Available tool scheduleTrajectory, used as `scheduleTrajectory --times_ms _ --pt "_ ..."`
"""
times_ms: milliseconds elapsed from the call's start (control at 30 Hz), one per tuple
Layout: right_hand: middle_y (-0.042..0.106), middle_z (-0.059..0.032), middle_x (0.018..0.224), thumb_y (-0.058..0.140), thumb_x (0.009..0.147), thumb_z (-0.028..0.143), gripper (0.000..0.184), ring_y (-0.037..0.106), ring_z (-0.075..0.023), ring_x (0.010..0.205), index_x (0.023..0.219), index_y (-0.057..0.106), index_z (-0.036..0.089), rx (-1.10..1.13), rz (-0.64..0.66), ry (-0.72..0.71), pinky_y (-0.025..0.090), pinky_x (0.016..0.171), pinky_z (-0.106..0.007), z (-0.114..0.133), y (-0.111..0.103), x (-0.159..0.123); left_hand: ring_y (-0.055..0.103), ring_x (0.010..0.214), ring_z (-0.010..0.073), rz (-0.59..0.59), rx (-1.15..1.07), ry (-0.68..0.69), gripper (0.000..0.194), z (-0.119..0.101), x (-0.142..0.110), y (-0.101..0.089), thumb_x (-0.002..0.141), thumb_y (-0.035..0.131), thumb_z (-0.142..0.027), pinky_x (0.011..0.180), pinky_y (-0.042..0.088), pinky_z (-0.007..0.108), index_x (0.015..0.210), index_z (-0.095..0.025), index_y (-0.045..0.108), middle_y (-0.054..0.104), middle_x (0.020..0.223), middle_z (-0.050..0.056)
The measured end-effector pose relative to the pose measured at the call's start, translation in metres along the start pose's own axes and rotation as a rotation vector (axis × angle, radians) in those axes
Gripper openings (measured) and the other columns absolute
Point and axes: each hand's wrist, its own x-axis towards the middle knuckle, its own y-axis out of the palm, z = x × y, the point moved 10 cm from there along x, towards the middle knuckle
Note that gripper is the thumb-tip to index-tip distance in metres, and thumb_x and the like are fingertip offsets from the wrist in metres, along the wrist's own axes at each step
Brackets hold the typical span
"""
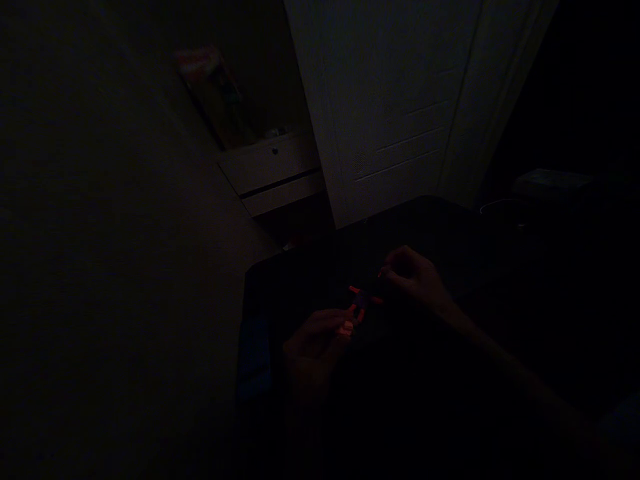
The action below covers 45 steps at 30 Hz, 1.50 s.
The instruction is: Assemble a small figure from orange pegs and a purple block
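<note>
The scene is very dark. My left hand (315, 343) is curled around the lower end of a small orange object (357, 303) with dark parts, holding it above a dark table (450, 227). My right hand (413, 273) hovers just right of it, fingers pinched together near the object's upper right tip. What the right fingers pinch is too dim to make out. The object's exact shape is unclear.
A white panelled door (395, 100) stands behind the table. Left of it is a light cabinet with a drawer and a knob (275, 151), and a colourful item (210, 87) leans above it. A pale wall fills the left side.
</note>
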Motion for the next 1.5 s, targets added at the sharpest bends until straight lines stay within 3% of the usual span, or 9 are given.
scheduleTrajectory --times_ms 200,333,467,567,700,867,1200,1500 --pt "0.073 -0.0093 0.094 0.061 0.089 0.013 0.015 0.068 -0.0195 0.080 0.095 0.074 0.014 -0.449 0.219 -0.154 0.050 0.072 -0.030 -0.027 0.025 0.018 0.077 0.089 0.0206 -0.128 0.115 -0.193 0.016 0.029 -0.001 -0.013 0.084 0.081 -0.026 0.079 0.063 0.030 0.098 -0.019 0.079 0.080 0.101 0.009" --pt "0.074 -0.0104 0.096 0.058 0.094 0.012 0.019 0.069 -0.0191 0.081 0.099 0.076 0.013 -0.521 0.358 -0.189 0.050 0.072 -0.028 -0.039 0.040 0.018 0.077 0.094 0.0228 -0.135 0.137 -0.274 0.021 0.040 -0.001 -0.012 0.084 0.081 -0.032 0.086 0.062 0.034 0.098 -0.017 0.078 0.080 0.104 0.010" --pt "0.075 -0.0112 0.099 0.059 0.094 0.011 0.020 0.071 -0.0206 0.083 0.101 0.078 0.014 -0.545 0.342 -0.210 0.053 0.074 -0.030 -0.041 0.037 0.016 0.077 0.097 0.0238 -0.140 0.140 -0.315 0.025 0.045 -0.002 -0.009 0.084 0.081 -0.034 0.090 0.062 0.036 0.102 -0.017 0.078 0.081 0.107 0.011" --pt "0.075 -0.0116 0.097 0.059 0.095 0.013 0.019 0.072 -0.0212 0.081 0.100 0.078 0.014 -0.474 0.301 -0.277 0.054 0.073 -0.031 -0.016 0.033 0.007 0.077 0.098 0.0236 -0.126 0.138 -0.325 0.025 0.047 -0.002 -0.007 0.085 0.079 -0.034 0.091 0.061 0.036 0.104 -0.017 0.077 0.080 0.109 0.011" --pt "0.075 -0.0068 0.093 0.064 0.097 0.024 0.014 0.073 -0.0185 0.081 0.101 0.076 0.019 -0.146 0.279 -0.374 0.057 0.073 -0.030 0.048 0.027 -0.017 0.077 0.101 0.0239 -0.126 0.116 -0.313 0.026 0.047 -0.001 -0.006 0.085 0.080 -0.031 0.094 0.060 0.037 0.106 -0.016 0.076 0.080 0.111 0.012" --pt "0.077 -0.0048 0.093 0.068 0.096 0.024 0.009 0.073 -0.0174 0.084 0.100 0.075 0.020 0.005 0.348 -0.367 0.058 0.080 -0.030 0.099 0.034 -0.038 0.076 0.105 0.0240 -0.143 0.079 -0.312 0.029 0.041 0.004 -0.003 0.084 0.081 -0.028 0.094 0.061 0.035 0.109 -0.017 0.074 0.080 0.113 0.012" --pt "0.076 -0.0060 0.093 0.065 0.098 0.024 0.011 0.073 -0.0167 0.079 0.099 0.074 0.019 -0.068 0.335 -0.409 0.059 0.077 -0.029 0.104 0.038 -0.042 0.072 0.117 0.0267 -0.110 0.224 -0.269 0.033 0.020 0.006 0.013 0.091 0.073 -0.032 0.100 0.060 0.039 0.122 -0.019 0.072 0.075 0.127 0.012" --pt "0.075 -0.0053 0.094 0.064 0.098 0.020 0.008 0.072 -0.0173 0.083 0.100 0.072 0.020 -0.081 0.344 -0.427 0.058 0.078 -0.030 0.111 0.038 -0.045 0.075 0.111 0.0247 -0.048 0.439 -0.128 0.030 0.003 0.011 0.019 0.094 0.068 -0.028 0.100 0.061 0.037 0.124 -0.025 0.074 0.076 0.125 0.008"
